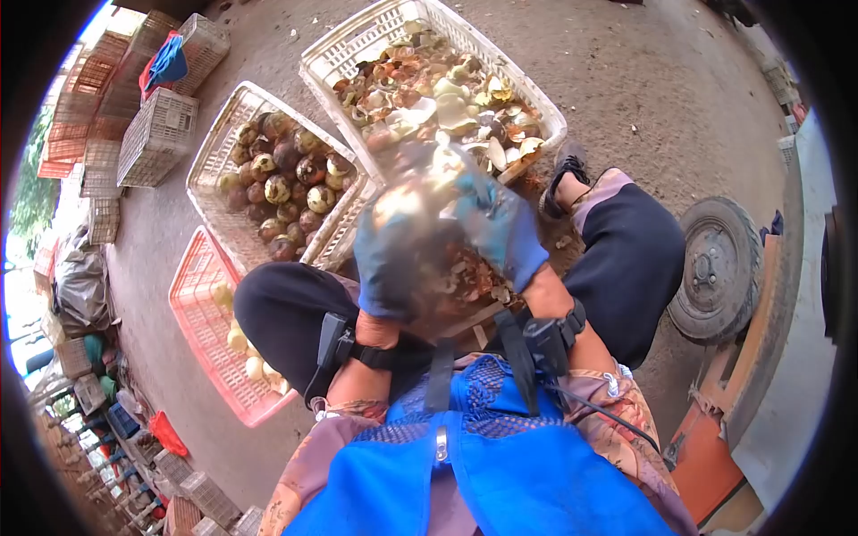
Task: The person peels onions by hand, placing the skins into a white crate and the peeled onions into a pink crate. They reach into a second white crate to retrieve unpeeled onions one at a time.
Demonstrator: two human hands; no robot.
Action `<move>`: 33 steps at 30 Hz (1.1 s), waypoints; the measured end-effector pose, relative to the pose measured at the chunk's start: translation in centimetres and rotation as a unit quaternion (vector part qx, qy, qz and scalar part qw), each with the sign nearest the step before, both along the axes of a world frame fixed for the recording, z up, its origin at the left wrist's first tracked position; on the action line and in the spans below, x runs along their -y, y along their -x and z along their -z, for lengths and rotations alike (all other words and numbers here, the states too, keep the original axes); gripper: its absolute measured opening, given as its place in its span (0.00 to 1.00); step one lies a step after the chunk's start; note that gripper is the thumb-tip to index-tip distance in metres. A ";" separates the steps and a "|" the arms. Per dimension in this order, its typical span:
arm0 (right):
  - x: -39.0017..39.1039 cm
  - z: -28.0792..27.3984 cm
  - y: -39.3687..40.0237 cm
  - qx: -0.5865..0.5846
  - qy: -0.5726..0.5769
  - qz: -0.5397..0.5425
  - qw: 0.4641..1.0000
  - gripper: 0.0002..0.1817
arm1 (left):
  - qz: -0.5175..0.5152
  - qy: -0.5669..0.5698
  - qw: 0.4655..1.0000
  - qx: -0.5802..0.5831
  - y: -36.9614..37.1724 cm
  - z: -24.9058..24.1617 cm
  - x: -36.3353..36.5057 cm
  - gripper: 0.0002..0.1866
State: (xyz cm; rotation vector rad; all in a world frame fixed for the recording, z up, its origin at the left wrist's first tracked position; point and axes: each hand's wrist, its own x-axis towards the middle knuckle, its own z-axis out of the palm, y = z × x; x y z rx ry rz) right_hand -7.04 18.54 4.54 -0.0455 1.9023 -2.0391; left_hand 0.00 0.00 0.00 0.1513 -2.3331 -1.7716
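Both my hands wear blue gloves and are close together in front of my lap, blurred by motion. My left hand (386,255) is wrapped round a brownish, round fruit (399,205), which is smeared in the picture. Close beside it, my right hand (502,223) has its fingers bent near a pale piece; what it grips is too blurred to make out. Beyond my hands, a white crate (313,79) holds peel scraps (451,112). To its left, another white crate (204,170) contains several dark brown and yellowish round fruits (286,179).
A pink crate (201,344) with pale peeled pieces (255,366) stands by my left knee. A wheel (715,268) lies on the right beside an orange metal frame (710,464). Stacked crates (159,134) stand at the upper left.
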 end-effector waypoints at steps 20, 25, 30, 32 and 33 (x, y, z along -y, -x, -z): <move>-0.3 1.3 0.4 -0.163 -0.213 -0.002 0.963 0.08 | -0.054 -0.011 0.998 0.018 0.0 -2.2 -2.0 0.18; 0.5 0.6 -0.5 -0.225 -0.057 0.000 0.973 0.06 | 0.051 0.264 0.963 -0.026 -0.2 -2.7 -1.8 0.19; 0.3 0.4 0.3 -0.227 -0.264 0.015 0.937 0.07 | 0.036 0.163 0.985 -0.036 -0.1 -2.4 -1.8 0.20; -0.1 -0.1 0.9 -0.256 -0.300 0.027 0.919 0.07 | 0.004 0.007 1.000 0.026 0.0 -2.9 -2.2 0.21; -0.4 -0.2 1.3 -0.285 -0.335 0.039 0.897 0.07 | 0.005 0.007 1.000 0.027 0.0 -2.4 -2.2 0.21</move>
